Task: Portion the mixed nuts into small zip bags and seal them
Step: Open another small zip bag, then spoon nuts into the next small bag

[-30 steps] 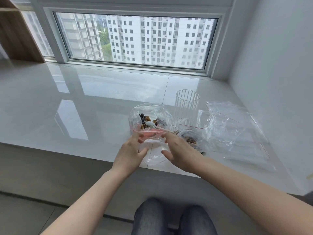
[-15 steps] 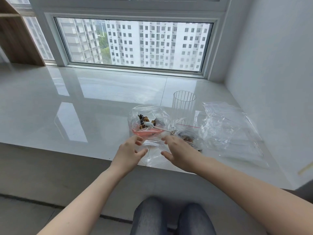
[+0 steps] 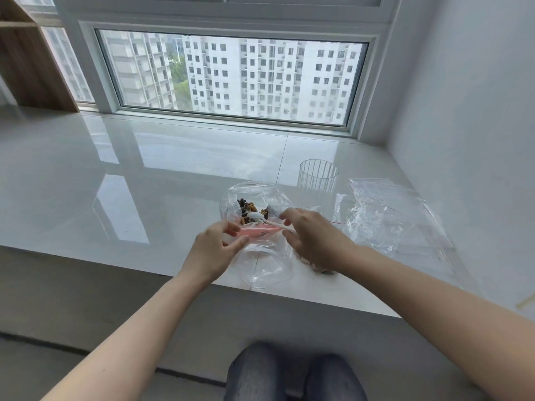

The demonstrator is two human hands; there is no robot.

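Mixed nuts (image 3: 248,211): in open big bag beside ribbed cup (image 3: 318,180) on counter (image 3: 144,169); left hand (image 3: 212,251) and right hand (image 3: 314,240), since edged closer, pinch an empty small zip bag (image 3: 265,264); filling pending.

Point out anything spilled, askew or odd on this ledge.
A few nuts lie at the ledge's front edge under the right hand's wrist; whether they are loose or bagged is unclear. A white spoon sits among the mixed nuts in the open bag. Nothing else stands out.
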